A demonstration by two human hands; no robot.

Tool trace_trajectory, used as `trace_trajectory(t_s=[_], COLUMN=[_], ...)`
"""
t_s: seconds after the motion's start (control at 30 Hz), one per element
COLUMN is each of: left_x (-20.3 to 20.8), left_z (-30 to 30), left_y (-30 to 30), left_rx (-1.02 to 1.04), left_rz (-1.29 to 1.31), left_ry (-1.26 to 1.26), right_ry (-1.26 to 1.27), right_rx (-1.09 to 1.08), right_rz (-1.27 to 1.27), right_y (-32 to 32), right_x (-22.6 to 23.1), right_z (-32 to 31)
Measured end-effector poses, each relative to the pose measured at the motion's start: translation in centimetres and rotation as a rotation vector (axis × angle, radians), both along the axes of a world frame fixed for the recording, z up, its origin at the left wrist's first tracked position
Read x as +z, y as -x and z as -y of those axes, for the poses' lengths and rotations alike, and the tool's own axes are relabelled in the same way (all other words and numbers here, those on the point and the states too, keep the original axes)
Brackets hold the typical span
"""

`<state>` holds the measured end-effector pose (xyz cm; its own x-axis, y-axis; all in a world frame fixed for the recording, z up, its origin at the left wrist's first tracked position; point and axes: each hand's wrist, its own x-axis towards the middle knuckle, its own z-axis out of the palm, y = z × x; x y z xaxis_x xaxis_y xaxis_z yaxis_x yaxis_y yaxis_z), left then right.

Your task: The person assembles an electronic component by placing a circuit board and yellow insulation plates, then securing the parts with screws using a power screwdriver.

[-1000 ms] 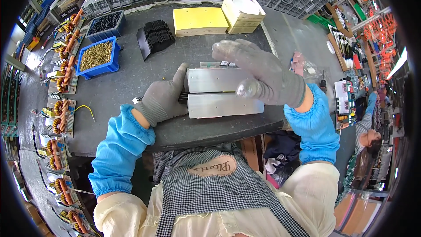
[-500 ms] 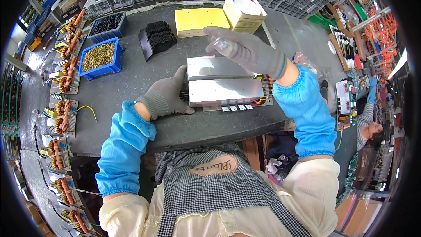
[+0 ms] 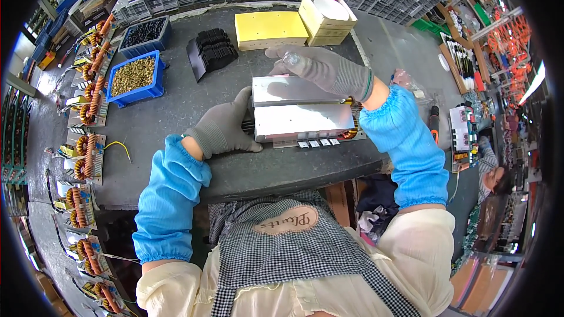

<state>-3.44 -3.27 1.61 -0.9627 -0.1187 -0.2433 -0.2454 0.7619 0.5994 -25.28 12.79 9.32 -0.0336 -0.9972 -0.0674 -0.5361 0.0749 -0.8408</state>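
A circuit board assembly with two long silver aluminium heat sinks (image 3: 302, 121) lies in front of me on the dark workbench. Copper coils (image 3: 349, 134) show at its right end, and several small white-topped tabs (image 3: 319, 143) stick out along its near edge. My left hand (image 3: 226, 126), in a grey glove, grips the assembly's left end, thumb on the far side and fingers on the near side. Over the far heat sink is my gloved right hand (image 3: 326, 70), fingers stretched out to the left and nothing visible in it. Whether its underside touches the metal is hidden.
Blue bins hold brass-coloured fasteners (image 3: 130, 79) and black parts (image 3: 144, 32). Black plates (image 3: 212, 50), a yellow block (image 3: 270, 29) and a cream box (image 3: 328, 17) stand behind. Coil boards (image 3: 88, 152) line the left; a screwdriver (image 3: 434, 122) lies right. A co-worker (image 3: 490, 170) sits far right.
My right hand has moved slightly left and down, closer to the far heat sink. My left hand stays at the assembly's left end. The screwdriver shows more fully beside my right sleeve.
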Motion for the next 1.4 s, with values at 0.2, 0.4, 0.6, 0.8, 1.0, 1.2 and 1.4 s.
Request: trace_trajectory(t_s=[0.2, 0.4, 0.6, 0.8, 1.0, 1.2, 1.4], left_x=[0.2, 1.2, 1.4, 1.2, 1.2, 0.9, 1.1], left_z=[-0.1, -0.4, -0.5, -0.4, -0.6, -0.5, -0.4], left_y=[-0.1, -0.1, 0.0, 0.1, 0.1, 0.0, 0.1], left_rx=[0.001, 0.013, 0.021, 0.02, 0.03, 0.021, 0.025], left_rz=[-0.009, 0.024, 0.027, 0.047, 0.06, 0.038, 0.036], left_ry=[-0.01, -0.046, -0.05, -0.032, -0.019, -0.037, -0.027], right_ry=[0.044, 0.035, 0.087, 0.076, 0.044, 0.064, 0.068], right_rx=[-0.079, 0.01, -0.057, -0.068, -0.059, -0.048, -0.03], right_rz=[0.171, -0.013, -0.267, -0.26, -0.321, -0.32, -0.275], right_y=[-0.1, 0.6, -0.3, 0.0, 0.4, 0.8, 0.4], right_x=[-0.5, -0.5, 1.6, 1.0, 0.5, -0.2, 0.1], right_z=[-0.5, -0.3, -0.9, -1.2, -1.0, -1.1, -0.9])
